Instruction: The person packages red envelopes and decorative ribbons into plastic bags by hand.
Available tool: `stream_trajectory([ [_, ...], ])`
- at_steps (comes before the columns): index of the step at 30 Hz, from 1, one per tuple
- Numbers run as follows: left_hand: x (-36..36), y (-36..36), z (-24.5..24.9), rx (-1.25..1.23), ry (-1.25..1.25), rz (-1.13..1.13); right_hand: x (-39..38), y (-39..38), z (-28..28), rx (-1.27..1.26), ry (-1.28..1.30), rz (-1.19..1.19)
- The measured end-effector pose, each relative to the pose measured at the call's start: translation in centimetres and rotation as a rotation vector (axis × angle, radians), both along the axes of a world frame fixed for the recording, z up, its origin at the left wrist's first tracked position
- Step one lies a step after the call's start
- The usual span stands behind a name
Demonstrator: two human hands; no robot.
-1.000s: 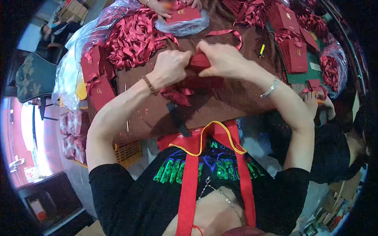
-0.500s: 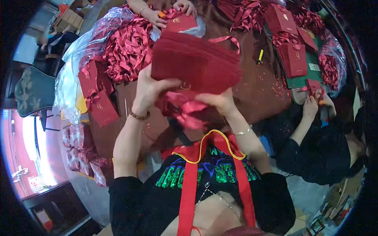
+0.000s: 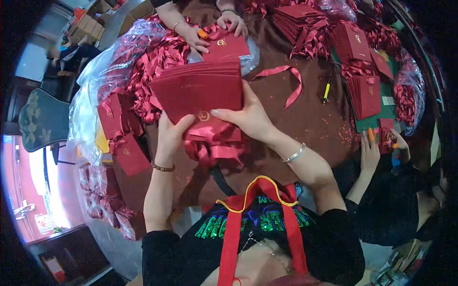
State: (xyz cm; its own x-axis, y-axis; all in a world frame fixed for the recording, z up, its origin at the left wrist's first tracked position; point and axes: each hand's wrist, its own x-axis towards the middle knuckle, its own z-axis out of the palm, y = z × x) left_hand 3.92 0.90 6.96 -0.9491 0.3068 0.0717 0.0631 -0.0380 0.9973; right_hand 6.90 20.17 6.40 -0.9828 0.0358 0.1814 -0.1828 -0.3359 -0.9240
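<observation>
A thick stack of red paper gift bags [image 3: 198,93] with a gold logo is held up in front of me. My left hand [image 3: 171,136] grips its lower left side, thumb on the front bag. On the right side, my right hand [image 3: 245,117] clasps the stack, its thumb lying near the gold logo. Shiny red ribbons [image 3: 222,151] hang in loops from the stack's near end. The fingers behind the stack are hidden.
Across the brown-covered table [image 3: 305,128], a co-worker's hands [image 3: 198,40] rest on a red bag. Another co-worker's hands [image 3: 369,152] work at right. A loose ribbon [image 3: 286,71], a yellow marker [image 3: 326,93], heaped ribbons [image 3: 160,64] and bag stacks [image 3: 367,97] lie around.
The stack has shifted left, and its bags sit more squarely together. My right hand has moved left and up along its side. The loose ribbon beyond now shows more fully.
</observation>
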Motion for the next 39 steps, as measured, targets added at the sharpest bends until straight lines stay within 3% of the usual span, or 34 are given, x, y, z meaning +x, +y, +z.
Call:
stream_trajectory([
  [1, -0.9, -0.1, 0.5, -0.03, 0.007, 0.014, -1.3, 0.2, -0.1, 0.134, 0.045, -0.015],
  [4, -3.6, 1.5, 2.1, 0.05, -0.006, 0.077, -5.2, 0.6, 1.2, 0.077, 0.109, 0.031],
  [5, -5.1, 1.7, 2.4, 0.007, -0.014, 0.085, -5.9, 1.1, 2.2, 0.049, -0.02, 0.065],
  [10, -11.2, 3.9, 4.6, -0.038, 0.07, 0.047, -12.4, 2.7, 1.5, 0.041, 0.129, -0.034],
  [14, -13.9, 4.3, 3.2, -0.029, 0.036, 0.029, -14.9, 3.2, 0.3, 0.062, 0.163, -0.076],
  [15, -14.4, 4.3, 2.7, -0.071, 0.02, 0.041, -14.8, 3.5, 0.0, 0.017, 0.035, 0.029],
  [18, -15.9, 3.9, 1.1, -0.051, 0.001, 0.115, -15.5, 4.6, -1.1, 0.12, -0.176, 0.039],
  [19, -17.3, 2.8, 0.1, -0.095, -0.009, 0.176, -16.0, 5.2, -2.1, 0.066, 0.037, 0.061],
  [20, -17.9, 2.5, 0.4, -0.096, 0.007, 0.188, -16.6, 6.4, -4.0, 0.325, 0.13, -0.059],
  [22, -18.3, 2.2, 1.1, 0.046, -0.162, 0.15, -14.8, 8.6, -5.3, 1.302, 0.186, -0.079],
  [23, -18.2, 2.1, 0.9, 0.283, -0.205, -0.064, -14.0, 9.0, -6.3, 1.295, 0.18, -0.075],
  [24, -18.8, 2.2, 1.2, 0.282, -0.267, -0.069, -13.2, 9.1, -7.5, 1.434, 0.26, -0.109],
  [25, -19.1, 2.9, 0.8, 0.246, -0.289, 0.113, -12.6, 9.3, -8.6, 1.573, 0.347, -0.145],
  [26, -18.3, 5.7, 2.2, 0.208, -0.306, 0.294, -12.1, 9.5, -8.9, 1.565, 0.346, -0.143],
  [28, -20.4, 4.8, -0.7, 0.116, -0.45, 0.49, -11.3, 9.8, -9.3, 1.554, 0.346, -0.251],
  [29, -20.8, 5.0, -1.5, 0.109, -0.449, 0.49, -11.1, 10.0, -9.5, 1.55, 0.32, -0.214],
  [31, -21.6, 5.4, -2.8, -0.083, -0.413, 0.098, -10.6, 10.2, -9.8, 1.539, 0.295, -0.204],
  [32, -21.5, 5.9, -3.0, -0.087, -0.411, 0.09, -10.4, 10.3, -10.1, 1.532, 0.271, -0.191],
  [33, -21.1, 6.6, -3.3, 0.184, -0.404, -0.278, -10.3, 10.4, -10.6, 1.471, 0.272, -0.216],
  [35, -20.9, 7.0, -4.1, 0.456, -0.392, -0.64, -10.3, 10.5, -11.2, 1.477, 0.239, -0.217],
  [38, -23.0, 7.7, -5.9, 0.431, -0.857, -0.405, -10.4, 10.6, -11.3, 1.493, 0.193, -0.164],
  [39, -21.5, 9.4, -4.5, 0.288, -0.774, -0.081, -10.4, 10.7, -11.3, 1.501, 0.167, -0.109],
])
